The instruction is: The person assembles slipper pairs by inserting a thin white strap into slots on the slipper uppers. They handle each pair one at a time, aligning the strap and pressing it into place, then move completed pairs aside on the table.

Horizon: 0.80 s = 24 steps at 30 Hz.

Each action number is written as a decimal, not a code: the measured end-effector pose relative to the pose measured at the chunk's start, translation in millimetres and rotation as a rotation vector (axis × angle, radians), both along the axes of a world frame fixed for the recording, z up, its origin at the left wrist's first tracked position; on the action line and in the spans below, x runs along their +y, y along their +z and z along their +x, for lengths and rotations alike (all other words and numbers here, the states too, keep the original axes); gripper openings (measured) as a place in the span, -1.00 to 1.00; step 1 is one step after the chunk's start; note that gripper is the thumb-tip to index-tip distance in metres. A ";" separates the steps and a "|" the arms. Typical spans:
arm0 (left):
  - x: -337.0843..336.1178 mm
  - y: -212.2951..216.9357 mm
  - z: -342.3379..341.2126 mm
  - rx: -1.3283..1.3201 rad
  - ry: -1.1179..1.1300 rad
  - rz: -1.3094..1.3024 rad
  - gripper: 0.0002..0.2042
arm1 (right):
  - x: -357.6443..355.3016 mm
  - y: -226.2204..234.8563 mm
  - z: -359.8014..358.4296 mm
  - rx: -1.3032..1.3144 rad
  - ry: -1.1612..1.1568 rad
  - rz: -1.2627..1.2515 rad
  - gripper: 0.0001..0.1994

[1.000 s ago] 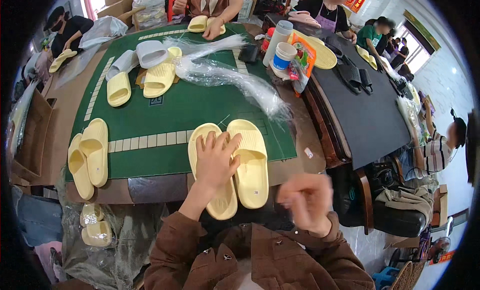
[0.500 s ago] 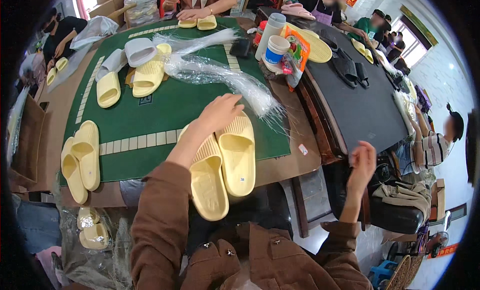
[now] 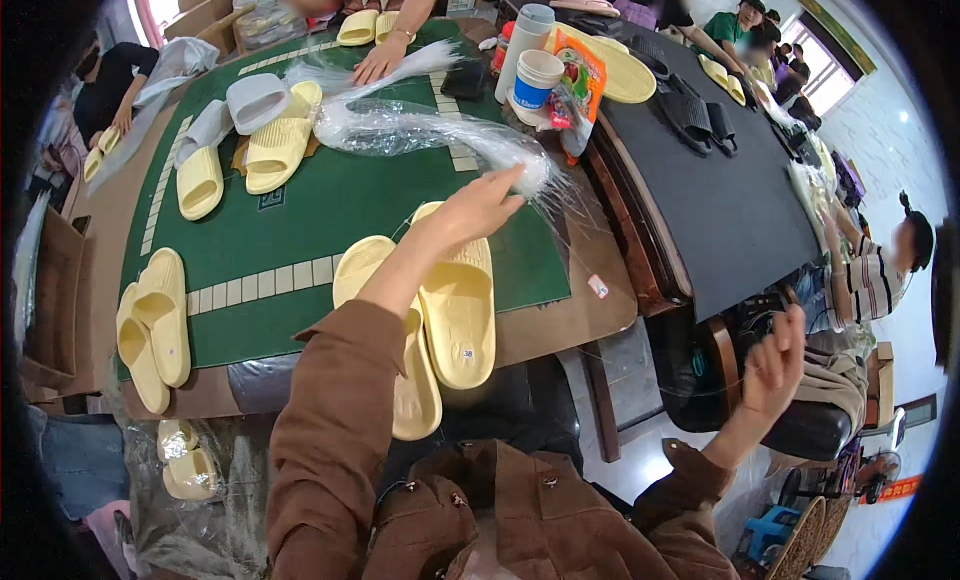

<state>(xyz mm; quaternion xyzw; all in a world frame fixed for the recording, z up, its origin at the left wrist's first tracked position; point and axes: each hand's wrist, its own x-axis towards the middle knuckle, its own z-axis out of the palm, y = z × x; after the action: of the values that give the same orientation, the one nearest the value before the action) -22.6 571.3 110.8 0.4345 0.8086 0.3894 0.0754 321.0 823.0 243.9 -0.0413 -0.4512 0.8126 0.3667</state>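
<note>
While the left hand (image 3: 484, 208) reached over the slippers (image 3: 460, 315) near the frame's centre to the strands (image 3: 470, 132) at upper centre, I could not tell whether its grip held any; the right hand (image 3: 772, 368) hung curled at centre right, its grip likewise unclear.

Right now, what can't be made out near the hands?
Head view:
Left slipper of the front pair: middle covered by left sleeve and forearm.
Whether the left hand grips the strands: its own back hides the palm.
Right hand: blur leaves unclear whether it holds anything.
</note>
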 end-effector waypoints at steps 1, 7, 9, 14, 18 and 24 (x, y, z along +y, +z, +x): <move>2.0 21.5 11.6 -0.096 -0.107 -0.051 -0.50 | -7.1 -6.9 -7.9 0.082 0.248 -0.139 -0.88; -50.3 57.0 138.0 -0.806 -0.486 0.442 -0.43 | -111.6 -15.5 -97.7 -0.125 0.401 -0.051 -0.86; -70.7 66.9 170.5 -0.941 -0.510 0.525 -0.42 | -127.3 -21.6 -120.3 -0.150 0.388 0.080 -0.86; -121.5 69.4 188.4 -1.226 -0.336 0.456 -0.56 | -147.9 -40.4 -152.2 -0.289 0.401 0.427 -0.76; -160.8 73.4 180.5 -0.611 0.038 0.167 -0.80 | -137.5 -77.5 -180.3 -0.470 0.444 0.701 -0.77; -175.1 55.6 134.7 0.537 0.347 -0.093 -0.95 | -166.4 -104.9 -226.4 -0.403 0.149 1.189 -0.85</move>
<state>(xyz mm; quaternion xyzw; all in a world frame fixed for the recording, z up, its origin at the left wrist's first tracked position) 112.1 396.2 166.4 0.3733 0.8786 0.2305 -0.1886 94.6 656.6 139.0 0.0486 -0.8875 0.4225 0.1773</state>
